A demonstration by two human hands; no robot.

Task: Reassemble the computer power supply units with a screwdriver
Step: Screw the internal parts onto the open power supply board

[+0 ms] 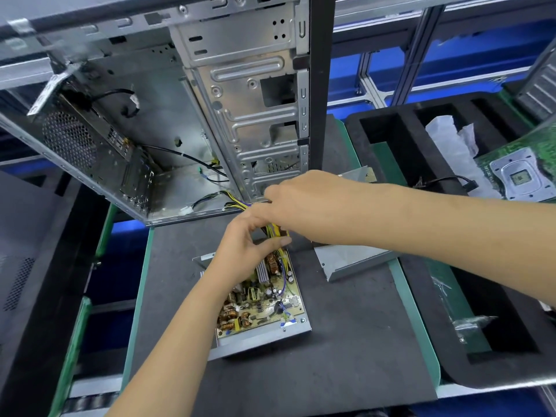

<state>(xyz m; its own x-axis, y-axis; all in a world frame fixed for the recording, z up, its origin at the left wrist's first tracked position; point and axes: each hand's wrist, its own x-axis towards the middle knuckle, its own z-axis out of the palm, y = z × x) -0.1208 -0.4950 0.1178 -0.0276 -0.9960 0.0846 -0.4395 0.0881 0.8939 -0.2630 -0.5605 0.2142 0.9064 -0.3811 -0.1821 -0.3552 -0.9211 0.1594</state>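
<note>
Bare left hand (240, 251) and right hand (304, 203) both pinch the yellow wire bundle (275, 231) above the open grey-metal power supply unit (264, 299).

Work surface: dark grey mat (346, 341) with green edging.
Behind: aluminium frame rails (388, 82) over blue panels.
Light: bright, even.

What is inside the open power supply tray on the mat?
The power supply tray holds a circuit board with copper coils, capacitors and a heatsink. The left hand and right hand grip the yellow wire bundle, covering the tray's far end.
</note>
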